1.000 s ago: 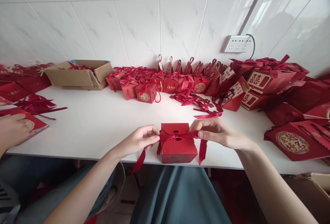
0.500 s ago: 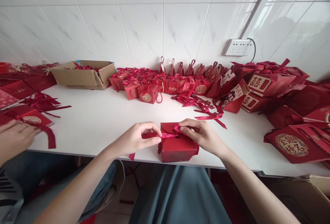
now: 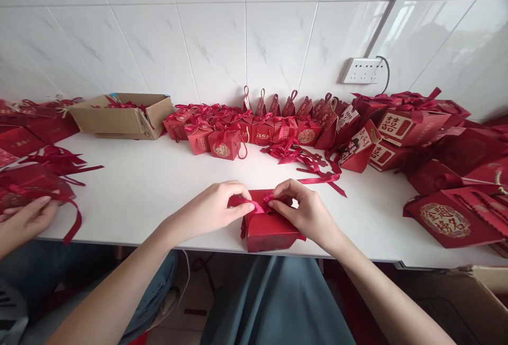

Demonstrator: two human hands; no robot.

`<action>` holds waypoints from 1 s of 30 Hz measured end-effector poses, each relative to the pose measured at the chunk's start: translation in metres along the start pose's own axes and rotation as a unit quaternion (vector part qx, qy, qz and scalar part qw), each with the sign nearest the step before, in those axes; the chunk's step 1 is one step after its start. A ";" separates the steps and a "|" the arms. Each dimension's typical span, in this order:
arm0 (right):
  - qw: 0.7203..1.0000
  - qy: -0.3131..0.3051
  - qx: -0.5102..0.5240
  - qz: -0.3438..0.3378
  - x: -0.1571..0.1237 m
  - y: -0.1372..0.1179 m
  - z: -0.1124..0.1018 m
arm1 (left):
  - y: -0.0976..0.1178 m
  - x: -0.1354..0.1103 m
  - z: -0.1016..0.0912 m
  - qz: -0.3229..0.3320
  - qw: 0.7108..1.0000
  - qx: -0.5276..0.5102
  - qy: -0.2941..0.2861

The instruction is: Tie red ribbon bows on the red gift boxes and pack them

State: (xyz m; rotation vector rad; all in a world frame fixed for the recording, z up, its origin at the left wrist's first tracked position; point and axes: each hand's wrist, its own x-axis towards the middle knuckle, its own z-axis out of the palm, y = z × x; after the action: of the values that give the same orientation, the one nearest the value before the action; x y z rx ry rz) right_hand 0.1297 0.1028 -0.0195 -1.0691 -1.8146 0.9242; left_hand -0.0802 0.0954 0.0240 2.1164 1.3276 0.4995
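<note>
A red gift box (image 3: 273, 231) sits at the front edge of the white table, directly before me. Across its top runs a dark pink ribbon (image 3: 260, 207). My left hand (image 3: 222, 206) pinches the ribbon between thumb and forefinger above the box's left side. From the right, my right hand (image 3: 304, 208) pinches another part of the same ribbon, its fingertips close to the box lid. The fingers partly cover the ribbon, so the shape of any knot cannot be made out.
Several finished-looking red boxes (image 3: 222, 144) line the wall, with loose ribbons (image 3: 313, 162) before them. A cardboard box (image 3: 115, 123) stands back left. Larger red boxes (image 3: 448, 218) crowd the right. At far left, a co-worker's hand (image 3: 34, 220) touches a red box with ribbon.
My two hands have come closer together over the box, both pinching the ribbon. The co-worker's hand at the left has turned and shifted lower. The view has shifted slightly.
</note>
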 end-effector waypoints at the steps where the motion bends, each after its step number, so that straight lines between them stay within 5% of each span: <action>1: 1.000 0.002 -0.003 0.001 0.000 -0.001 0.000 | 0.002 0.001 -0.001 0.001 1.000 0.003 0.000; 12: 0.999 -0.020 -0.029 -0.018 0.000 -0.002 -0.002 | 0.014 0.001 -0.006 0.046 0.998 0.050 -0.013; 20: 0.999 0.026 0.014 -0.020 -0.001 0.001 0.005 | 0.021 0.016 -0.010 0.097 0.987 0.128 -0.020; 30: 0.997 0.012 -0.058 -0.039 0.001 0.001 0.005 | 0.032 0.038 -0.013 0.123 0.990 0.025 -0.069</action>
State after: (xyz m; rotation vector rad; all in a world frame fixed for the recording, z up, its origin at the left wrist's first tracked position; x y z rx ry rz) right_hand 0.1248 0.1029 -0.0221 -1.0674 -1.8965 0.7646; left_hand -0.0495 0.1228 0.0556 2.3242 1.0186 0.4145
